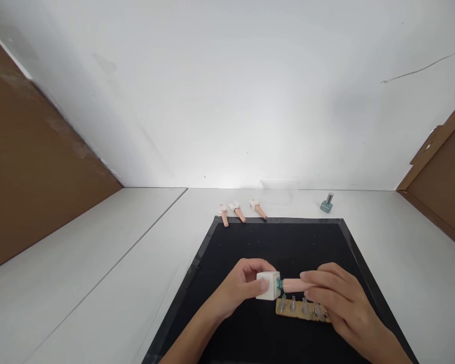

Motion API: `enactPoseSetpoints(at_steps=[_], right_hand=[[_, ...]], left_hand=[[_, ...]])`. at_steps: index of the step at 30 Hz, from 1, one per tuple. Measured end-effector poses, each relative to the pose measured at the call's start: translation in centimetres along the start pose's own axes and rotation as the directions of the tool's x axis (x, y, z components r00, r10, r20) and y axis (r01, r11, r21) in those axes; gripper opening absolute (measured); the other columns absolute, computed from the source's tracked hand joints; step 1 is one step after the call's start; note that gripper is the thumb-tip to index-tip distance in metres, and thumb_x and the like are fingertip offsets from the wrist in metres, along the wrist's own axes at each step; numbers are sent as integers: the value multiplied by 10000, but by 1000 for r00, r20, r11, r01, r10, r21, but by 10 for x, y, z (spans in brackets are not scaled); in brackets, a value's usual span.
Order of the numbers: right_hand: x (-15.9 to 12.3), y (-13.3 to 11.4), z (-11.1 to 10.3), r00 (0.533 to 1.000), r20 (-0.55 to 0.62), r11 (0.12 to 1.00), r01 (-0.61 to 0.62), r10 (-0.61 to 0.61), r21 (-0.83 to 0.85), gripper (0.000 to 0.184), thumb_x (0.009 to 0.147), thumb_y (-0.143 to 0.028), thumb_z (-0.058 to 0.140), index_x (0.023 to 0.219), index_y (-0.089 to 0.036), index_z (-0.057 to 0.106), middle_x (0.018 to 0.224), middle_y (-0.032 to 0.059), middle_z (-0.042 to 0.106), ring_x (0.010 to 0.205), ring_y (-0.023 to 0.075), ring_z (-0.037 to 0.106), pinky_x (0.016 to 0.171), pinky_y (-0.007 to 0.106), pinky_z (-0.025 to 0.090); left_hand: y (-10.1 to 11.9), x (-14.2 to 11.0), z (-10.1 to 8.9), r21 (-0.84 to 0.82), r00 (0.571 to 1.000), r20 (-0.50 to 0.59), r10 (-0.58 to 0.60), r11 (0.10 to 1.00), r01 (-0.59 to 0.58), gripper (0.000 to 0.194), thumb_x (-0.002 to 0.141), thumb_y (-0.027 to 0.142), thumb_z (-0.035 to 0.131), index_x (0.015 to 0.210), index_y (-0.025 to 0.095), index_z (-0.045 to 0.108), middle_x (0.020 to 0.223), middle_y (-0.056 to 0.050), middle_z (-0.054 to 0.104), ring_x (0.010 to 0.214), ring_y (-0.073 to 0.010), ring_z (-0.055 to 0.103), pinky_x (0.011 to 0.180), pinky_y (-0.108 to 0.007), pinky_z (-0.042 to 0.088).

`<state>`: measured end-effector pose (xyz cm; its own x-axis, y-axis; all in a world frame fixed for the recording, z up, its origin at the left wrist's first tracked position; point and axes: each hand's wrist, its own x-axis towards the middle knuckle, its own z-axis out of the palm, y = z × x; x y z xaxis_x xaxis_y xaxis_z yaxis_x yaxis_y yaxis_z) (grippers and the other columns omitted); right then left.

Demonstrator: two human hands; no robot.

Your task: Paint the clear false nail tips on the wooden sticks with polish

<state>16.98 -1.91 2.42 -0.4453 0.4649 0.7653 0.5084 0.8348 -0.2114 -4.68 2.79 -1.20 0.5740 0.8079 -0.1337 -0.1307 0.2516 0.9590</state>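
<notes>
My left hand [242,285] is closed around a small white nail polish bottle [268,285] held sideways over a black mat [250,242]. My right hand [335,298] pinches the bottle's long pink cap [293,284], which still meets the bottle at its teal neck. Just below the bottle lies a tan strip [299,308] carrying several clear false nails, partly hidden by my right hand.
Three more white bottles with pink caps [238,211] lie on their sides at the mat's far edge. A teal bottle with a silver cap [327,203] stands upright at the back right. White table, white wall behind, brown panels on both sides.
</notes>
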Motion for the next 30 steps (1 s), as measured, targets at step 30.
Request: enactPoseSetpoints(at_steps=[30], right_hand=[[-15,-11,13,938,120,944,-330,326,16,330,971,-139,333,994,-176,660,723,72,670,555,182,614,481,281,527]], left_hand=[[-3,3,7,152,983,-154,99,986,-75,404,556,496,798,731,145,701,638,3,551,596,-123,466,576,-246,374]])
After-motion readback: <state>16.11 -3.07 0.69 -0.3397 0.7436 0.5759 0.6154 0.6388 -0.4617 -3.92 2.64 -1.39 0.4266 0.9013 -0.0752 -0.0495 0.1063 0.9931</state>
